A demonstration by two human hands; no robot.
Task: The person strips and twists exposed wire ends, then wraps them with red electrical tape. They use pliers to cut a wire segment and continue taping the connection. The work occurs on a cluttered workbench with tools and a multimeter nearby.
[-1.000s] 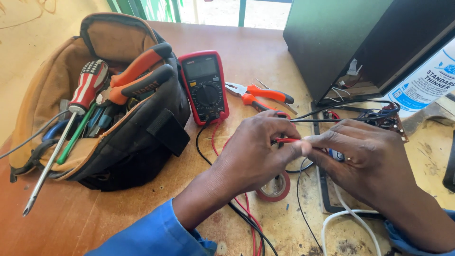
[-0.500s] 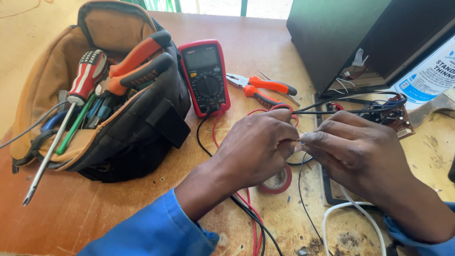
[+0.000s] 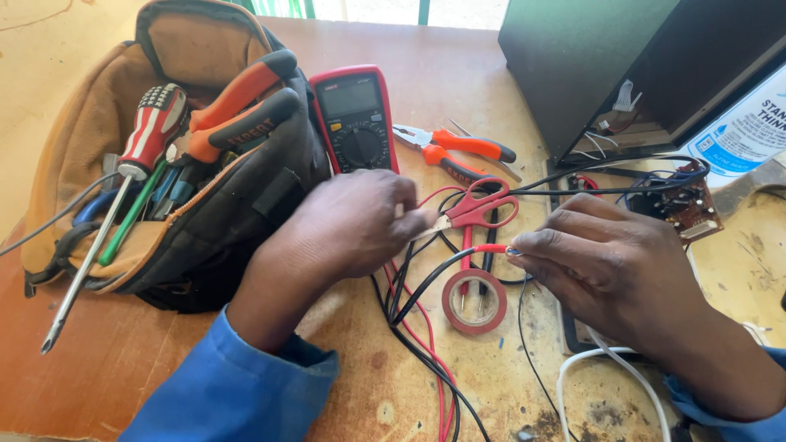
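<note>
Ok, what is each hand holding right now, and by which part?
Right hand pinches the red wire near its end. Left hand holds a thin pale piece by one end; what it is can't be told.

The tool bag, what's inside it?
Sticking out of the tool bag: a red-striped screwdriver, orange-handled pliers and a green-handled tool. Whatever sits deeper is hidden by the bag's dark front.

Tool bag (image 3: 164,205) left of multimeter (image 3: 354,119); pliers (image 3: 458,151) right of it; tape roll (image 3: 474,300) nearer, between both hands.
</note>
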